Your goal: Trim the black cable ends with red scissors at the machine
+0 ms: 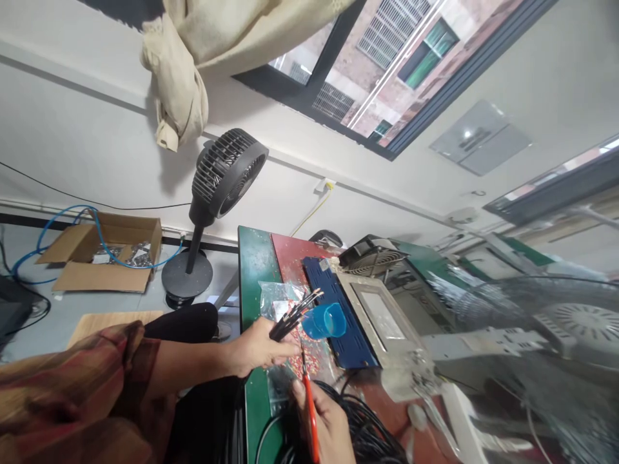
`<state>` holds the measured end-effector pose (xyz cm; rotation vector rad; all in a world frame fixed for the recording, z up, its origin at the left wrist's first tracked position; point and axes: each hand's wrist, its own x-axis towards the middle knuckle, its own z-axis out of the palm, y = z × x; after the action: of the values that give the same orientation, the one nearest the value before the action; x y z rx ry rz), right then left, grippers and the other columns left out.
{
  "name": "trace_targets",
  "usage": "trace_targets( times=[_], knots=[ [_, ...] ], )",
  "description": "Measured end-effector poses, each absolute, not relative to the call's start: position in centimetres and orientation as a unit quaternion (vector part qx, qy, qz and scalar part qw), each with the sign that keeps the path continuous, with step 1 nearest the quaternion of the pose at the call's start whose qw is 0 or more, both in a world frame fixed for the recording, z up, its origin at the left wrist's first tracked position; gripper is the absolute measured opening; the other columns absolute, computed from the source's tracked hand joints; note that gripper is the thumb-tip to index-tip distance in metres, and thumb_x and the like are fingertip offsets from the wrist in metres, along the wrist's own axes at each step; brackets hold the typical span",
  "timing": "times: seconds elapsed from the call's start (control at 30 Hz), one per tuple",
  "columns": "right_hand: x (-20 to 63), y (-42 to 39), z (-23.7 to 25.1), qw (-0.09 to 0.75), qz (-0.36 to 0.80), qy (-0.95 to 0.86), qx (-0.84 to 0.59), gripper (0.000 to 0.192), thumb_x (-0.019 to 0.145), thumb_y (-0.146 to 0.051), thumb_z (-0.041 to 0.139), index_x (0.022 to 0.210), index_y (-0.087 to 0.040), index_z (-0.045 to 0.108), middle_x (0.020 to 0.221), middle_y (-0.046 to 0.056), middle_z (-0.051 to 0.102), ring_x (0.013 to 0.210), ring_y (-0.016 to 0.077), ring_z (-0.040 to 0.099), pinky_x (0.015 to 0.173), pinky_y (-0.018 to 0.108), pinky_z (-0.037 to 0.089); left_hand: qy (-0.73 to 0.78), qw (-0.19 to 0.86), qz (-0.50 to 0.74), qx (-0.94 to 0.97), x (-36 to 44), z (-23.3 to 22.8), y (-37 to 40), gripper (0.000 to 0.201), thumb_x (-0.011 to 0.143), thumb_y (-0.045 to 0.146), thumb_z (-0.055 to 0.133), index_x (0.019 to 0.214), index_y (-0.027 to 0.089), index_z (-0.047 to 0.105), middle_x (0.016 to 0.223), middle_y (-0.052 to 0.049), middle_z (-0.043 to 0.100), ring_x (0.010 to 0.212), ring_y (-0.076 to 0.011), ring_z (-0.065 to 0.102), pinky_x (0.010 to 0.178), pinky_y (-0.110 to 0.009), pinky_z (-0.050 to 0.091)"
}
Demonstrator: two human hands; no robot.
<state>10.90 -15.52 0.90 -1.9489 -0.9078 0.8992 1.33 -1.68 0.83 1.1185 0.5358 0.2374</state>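
Observation:
My left hand (pixel 264 348) is closed around a bundle of black cables (pixel 290 322), whose stripped ends point up and to the right. Just below it, my right hand (pixel 326 422) grips a red-handled tool (pixel 309 406) with a slim dark tip; its exact kind is unclear. The tip points up beside the cable bundle. A blue plastic cup (pixel 325 321) stands right of the cable ends. Small reddish scraps (pixel 304 364) lie scattered on clear plastic under my hands. More black cable (pixel 367 425) is coiled beside my right hand.
The green and red table (pixel 256 258) carries a dark blue machine (pixel 338 316) with a beige panel (pixel 382 309) and a small black fan (pixel 372 254). A grey standing fan (pixel 227 174) and an open cardboard box (pixel 106 251) are on the left. A large clear-bladed fan (pixel 570 335) fills the right.

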Motion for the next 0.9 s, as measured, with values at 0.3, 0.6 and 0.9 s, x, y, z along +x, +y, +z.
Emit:
trace_targets(
  times=[0.3, 0.6, 0.9],
  knots=[
    [11.1, -15.5, -0.2, 0.391, 0.329, -0.336, -0.791, 0.047, 0.067, -0.061, 0.057, 0.054, -0.017, 0.048, 0.051, -0.004, 0.035, 0.048, 0.0091, 0.030, 0.043, 0.022, 0.025, 0.230, 0.827, 0.085, 0.506, 1.7, 0.3, -1.7, 0.031, 0.064, 0.041, 0.064, 0.064, 0.013, 0.049, 0.047, 0.007, 0.040, 0.038, -0.0011, 0.026, 0.039, -0.019, 0.010],
    [10.1, -15.5, 0.9, 0.562, 0.358, -0.199, -0.719, 0.048, 0.072, -0.063, 0.054, 0.060, -0.016, 0.054, 0.038, -0.004, 0.041, 0.033, 0.0063, 0.032, 0.034, 0.018, 0.022, 0.173, 0.872, 0.053, 0.455, 0.8, 0.7, -2.2, 0.037, 0.061, 0.038, 0.070, 0.084, 0.012, 0.056, 0.062, 0.003, 0.051, 0.041, -0.0003, 0.032, 0.041, -0.018, 0.018],
    [9.5, -15.5, 1.0, 0.607, 0.414, -0.194, -0.650, 0.046, 0.072, -0.057, 0.059, 0.055, -0.015, 0.051, 0.038, -0.003, 0.044, 0.030, 0.0050, 0.034, 0.030, 0.015, 0.022, 0.136, 0.867, 0.067, 0.475, 0.1, 1.3, -3.3, 0.031, 0.064, 0.036, 0.068, 0.071, 0.008, 0.057, 0.059, 0.002, 0.048, 0.043, -0.0016, 0.035, 0.042, -0.019, 0.021]
  ],
)
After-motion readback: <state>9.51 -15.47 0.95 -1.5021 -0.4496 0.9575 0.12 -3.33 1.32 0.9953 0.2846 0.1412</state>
